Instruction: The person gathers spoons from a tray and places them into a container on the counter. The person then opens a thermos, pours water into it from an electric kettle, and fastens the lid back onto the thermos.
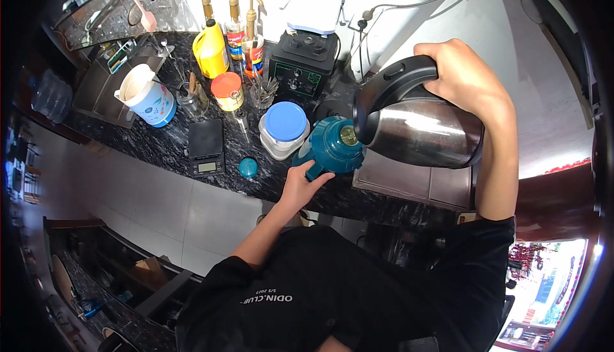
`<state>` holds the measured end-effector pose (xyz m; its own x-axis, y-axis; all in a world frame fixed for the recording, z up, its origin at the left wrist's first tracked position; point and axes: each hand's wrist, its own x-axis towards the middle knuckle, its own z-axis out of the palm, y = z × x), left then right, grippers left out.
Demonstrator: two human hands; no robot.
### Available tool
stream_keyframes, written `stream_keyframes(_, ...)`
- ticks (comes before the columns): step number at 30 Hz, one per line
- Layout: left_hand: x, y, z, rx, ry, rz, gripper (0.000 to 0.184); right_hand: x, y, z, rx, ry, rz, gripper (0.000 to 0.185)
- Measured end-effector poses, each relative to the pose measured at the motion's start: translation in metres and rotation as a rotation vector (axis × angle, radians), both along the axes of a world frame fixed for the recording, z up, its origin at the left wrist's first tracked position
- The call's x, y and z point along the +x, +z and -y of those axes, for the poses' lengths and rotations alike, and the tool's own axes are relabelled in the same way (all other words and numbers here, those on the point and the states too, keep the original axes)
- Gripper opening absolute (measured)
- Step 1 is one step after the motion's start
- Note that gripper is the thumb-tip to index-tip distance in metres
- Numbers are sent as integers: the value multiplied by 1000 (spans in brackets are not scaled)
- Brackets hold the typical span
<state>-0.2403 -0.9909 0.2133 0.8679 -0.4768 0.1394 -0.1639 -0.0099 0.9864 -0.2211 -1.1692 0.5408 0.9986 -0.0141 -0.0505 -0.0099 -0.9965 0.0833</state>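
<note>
My right hand (465, 78) is wrapped round the black handle of a steel electric kettle (419, 133). The kettle is tilted to the left, its spout at the open mouth of a teal thermos jug (330, 147). A stream of liquid cannot be made out. My left hand (303, 187) grips the jug's handle on the near side. On the counter to the left lies a small round teal lid (248, 167). Just left of the jug stands a white tub with a blue lid (286, 122).
On the dark marbled counter (153, 149) are a black scale (206, 146), a blue-and-white pitcher (148, 96), a yellow jug (210, 49), several pump bottles (254, 45) and a black blender base (303, 63). A brown box-like surface (409, 182) lies under the kettle. A sink (105, 90) is far left.
</note>
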Motion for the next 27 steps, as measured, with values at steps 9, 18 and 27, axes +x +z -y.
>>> stream_keyframes(9,-1,2,0,8,-3,-3,20,2,0,-1,-20,41,6,15)
stream_keyframes(18,0,1,0,-4,5,4,21,3,-1,-4,-15,65,25,14)
stream_keyframes(27,0,-2,1,-9,4,17,20,4,1,-7,-22,68,22,18)
